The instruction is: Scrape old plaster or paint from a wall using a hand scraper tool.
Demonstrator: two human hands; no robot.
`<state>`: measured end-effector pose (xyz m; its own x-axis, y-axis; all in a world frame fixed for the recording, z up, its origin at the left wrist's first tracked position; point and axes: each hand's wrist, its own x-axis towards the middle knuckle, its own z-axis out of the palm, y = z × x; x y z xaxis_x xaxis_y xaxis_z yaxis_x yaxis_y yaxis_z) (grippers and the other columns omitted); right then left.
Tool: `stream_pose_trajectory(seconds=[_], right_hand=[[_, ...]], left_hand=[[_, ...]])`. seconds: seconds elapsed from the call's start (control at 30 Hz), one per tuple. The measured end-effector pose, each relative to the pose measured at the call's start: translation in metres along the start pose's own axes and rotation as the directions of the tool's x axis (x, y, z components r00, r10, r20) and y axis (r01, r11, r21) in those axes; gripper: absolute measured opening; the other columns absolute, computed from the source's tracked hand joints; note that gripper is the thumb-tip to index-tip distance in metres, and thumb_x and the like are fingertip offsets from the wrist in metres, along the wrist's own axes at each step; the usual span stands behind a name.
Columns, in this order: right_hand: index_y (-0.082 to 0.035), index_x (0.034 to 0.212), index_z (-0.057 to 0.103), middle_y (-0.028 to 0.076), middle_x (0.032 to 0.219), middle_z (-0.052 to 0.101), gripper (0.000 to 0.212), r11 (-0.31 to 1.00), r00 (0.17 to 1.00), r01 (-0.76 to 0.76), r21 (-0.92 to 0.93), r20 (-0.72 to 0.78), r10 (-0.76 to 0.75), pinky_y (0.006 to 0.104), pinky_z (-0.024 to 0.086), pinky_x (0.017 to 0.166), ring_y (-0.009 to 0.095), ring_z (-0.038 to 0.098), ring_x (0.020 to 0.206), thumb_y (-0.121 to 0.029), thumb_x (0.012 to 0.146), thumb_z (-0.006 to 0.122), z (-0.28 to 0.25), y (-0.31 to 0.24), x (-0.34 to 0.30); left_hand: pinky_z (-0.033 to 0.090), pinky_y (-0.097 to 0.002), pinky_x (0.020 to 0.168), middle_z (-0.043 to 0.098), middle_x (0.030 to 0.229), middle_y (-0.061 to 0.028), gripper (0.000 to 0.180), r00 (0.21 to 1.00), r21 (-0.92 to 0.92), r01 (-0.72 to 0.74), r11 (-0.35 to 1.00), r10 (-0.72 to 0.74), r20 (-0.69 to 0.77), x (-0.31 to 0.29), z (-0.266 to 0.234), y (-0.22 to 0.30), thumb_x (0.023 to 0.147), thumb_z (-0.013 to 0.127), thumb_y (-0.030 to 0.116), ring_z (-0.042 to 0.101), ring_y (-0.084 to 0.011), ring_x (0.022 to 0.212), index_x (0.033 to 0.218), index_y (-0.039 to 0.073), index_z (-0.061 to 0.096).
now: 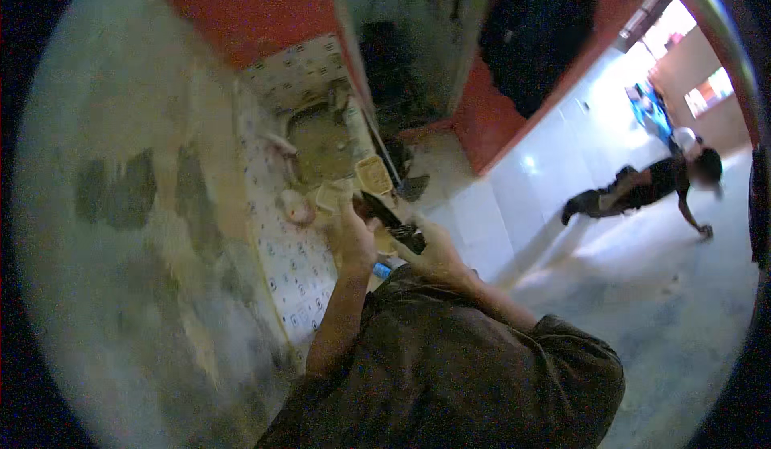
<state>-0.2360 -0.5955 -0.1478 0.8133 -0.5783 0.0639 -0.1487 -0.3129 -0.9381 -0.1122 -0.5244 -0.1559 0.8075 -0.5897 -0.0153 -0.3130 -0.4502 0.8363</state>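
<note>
In front of my chest, my right hand is closed around a dark, elongated object; its exact kind is blurred. One narrow end of it points up and left, toward my left hand. My left hand is raised beside that end, its fingers bent, and whether they grip the object is unclear. Just beyond the hands stands a yellowish plastic container. A pale tub lies partly behind my left fingers. Farther left rests a rounded, pinkish-white thing.
A patterned tile counter runs along the stained wall at left, with a murky sink basin at its far end. Something blue sits close to my body. Dark clothing hangs ahead. A person is on the floor side at right.
</note>
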Motion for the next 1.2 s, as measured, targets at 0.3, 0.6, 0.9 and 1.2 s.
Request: stream_pose_trajectory(seconds=[0.3,0.6,0.9,1.2], right_hand=[[0.000,0.090,0.049,0.008,0.072,0.057,0.025,0.998,0.991,0.053,-0.018,0.124,-0.050,0.0257,0.045,0.057,0.010,0.055,0.065,-0.013,0.076,0.065,-0.012,-0.017,0.003],[0.000,0.091,0.053,0.006,0.073,0.057,0.023,1.000,0.952,-0.014,-0.012,0.306,0.017,0.0243,0.044,0.055,0.010,0.055,0.062,-0.014,0.077,0.064,0.009,-0.032,0.004],[0.000,0.096,0.056,0.009,0.063,0.056,0.023,0.986,0.893,0.108,-0.127,0.448,-0.040,0.0292,0.041,0.052,0.014,0.052,0.055,-0.017,0.082,0.058,0.027,-0.002,0.005],[-0.003,0.099,0.053,0.020,0.079,0.060,0.033,0.968,0.818,0.090,-0.236,0.572,0.063,0.0410,0.046,0.063,0.035,0.059,0.071,-0.030,0.082,0.057,0.031,-0.002,0.018]], left_hand=[[0.040,-0.0230,0.058,0.052,0.071,0.0009,0.016,0.972,-0.894,0.101,0.437,-0.236,-0.006,-0.017,-0.013,0.018,0.082,0.056,0.024,0.048,-0.0073,0.063,0.081,0.008,0.057],[0.033,-0.0209,0.052,0.048,0.062,0.0042,0.019,0.893,-0.727,0.076,0.682,-0.371,-0.255,-0.026,-0.043,0.006,0.083,0.057,0.018,0.042,-0.0037,0.058,0.069,0.005,0.056],[0.036,-0.0261,0.049,0.052,0.057,-0.0023,0.026,0.801,-0.314,0.075,0.947,-0.245,-0.546,-0.046,-0.044,-0.064,0.084,0.055,0.021,0.044,-0.0096,0.050,0.073,-0.001,0.060],[0.041,-0.0272,0.052,0.060,0.062,-0.0062,0.027,0.708,-0.263,0.124,0.957,-0.271,-0.653,-0.049,-0.066,-0.054,0.085,0.054,0.023,0.055,-0.0140,0.056,0.075,-0.001,0.063]])
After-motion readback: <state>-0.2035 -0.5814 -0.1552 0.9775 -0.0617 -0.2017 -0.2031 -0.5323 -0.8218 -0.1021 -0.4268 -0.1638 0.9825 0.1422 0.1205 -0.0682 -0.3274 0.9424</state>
